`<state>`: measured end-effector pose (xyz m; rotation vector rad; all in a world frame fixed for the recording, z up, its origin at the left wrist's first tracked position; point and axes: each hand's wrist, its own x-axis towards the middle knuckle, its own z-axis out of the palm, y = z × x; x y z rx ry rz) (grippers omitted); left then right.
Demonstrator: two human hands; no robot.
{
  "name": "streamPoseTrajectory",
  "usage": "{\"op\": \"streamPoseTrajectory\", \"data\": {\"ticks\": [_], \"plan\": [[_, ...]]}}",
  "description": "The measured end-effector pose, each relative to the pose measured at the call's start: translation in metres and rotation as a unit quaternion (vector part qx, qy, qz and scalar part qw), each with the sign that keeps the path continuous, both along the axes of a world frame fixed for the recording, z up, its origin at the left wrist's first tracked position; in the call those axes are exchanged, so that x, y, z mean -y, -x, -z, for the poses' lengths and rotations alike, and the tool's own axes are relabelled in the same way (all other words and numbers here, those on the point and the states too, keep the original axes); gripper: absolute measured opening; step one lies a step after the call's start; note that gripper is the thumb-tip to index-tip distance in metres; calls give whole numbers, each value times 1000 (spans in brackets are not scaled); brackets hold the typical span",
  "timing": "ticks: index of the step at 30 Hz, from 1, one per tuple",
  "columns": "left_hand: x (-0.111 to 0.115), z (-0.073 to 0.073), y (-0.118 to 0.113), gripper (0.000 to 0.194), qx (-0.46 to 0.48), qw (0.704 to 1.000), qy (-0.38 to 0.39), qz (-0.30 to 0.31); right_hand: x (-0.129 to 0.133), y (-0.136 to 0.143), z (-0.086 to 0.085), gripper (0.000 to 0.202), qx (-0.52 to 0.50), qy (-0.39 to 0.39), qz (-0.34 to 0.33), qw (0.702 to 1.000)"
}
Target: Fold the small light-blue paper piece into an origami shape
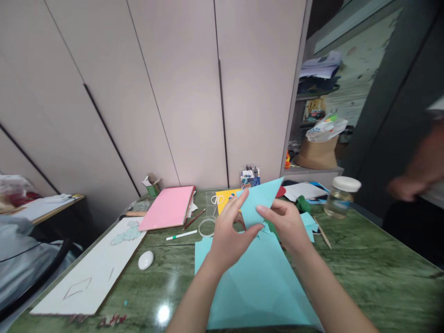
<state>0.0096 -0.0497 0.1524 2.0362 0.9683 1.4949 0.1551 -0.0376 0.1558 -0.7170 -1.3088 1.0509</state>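
A folded light-blue paper (261,200) is held up between both hands above the table. My left hand (231,231) has its thumb at the paper's lower edge and its fingers along the left side. My right hand (286,222) pinches the paper's right part, thumb on its face. Beneath them lie larger light-blue sheets (256,291) on the green table (166,296). Small blue paper pieces (308,224) lie to the right of my right hand, near a pencil (322,233).
Left of the sheets are a pink folder (169,208), a marker (181,235), a white oval object (146,260) and a drawing board (93,268). White scissors (218,200) and a tape roll (207,228) lie behind. A lidded jar (342,198) stands right; a person's arm (419,157) shows beyond.
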Motion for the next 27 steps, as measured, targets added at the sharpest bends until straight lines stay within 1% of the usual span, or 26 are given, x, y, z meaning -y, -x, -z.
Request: {"op": "streamPoseTrajectory", "data": {"ticks": [4,9,12,19,27], "plan": [[-1,2,2,68,-30,999,-42,4,2,1,0,18,-22,-5,31,999],[0,3,3,67,-41,998,-55,-10,4,1,1,20,1,-7,68,998],[0,2,2,67,-41,997,-59,-9,4,1,1,19,7,-8,73,997],[1,2,4,74,-55,998,-34,11,5,1,0,20,9,-4,88,996],[1,1,3,76,-62,998,-28,8,2,0,1,18,-9,-1,77,997]]}}
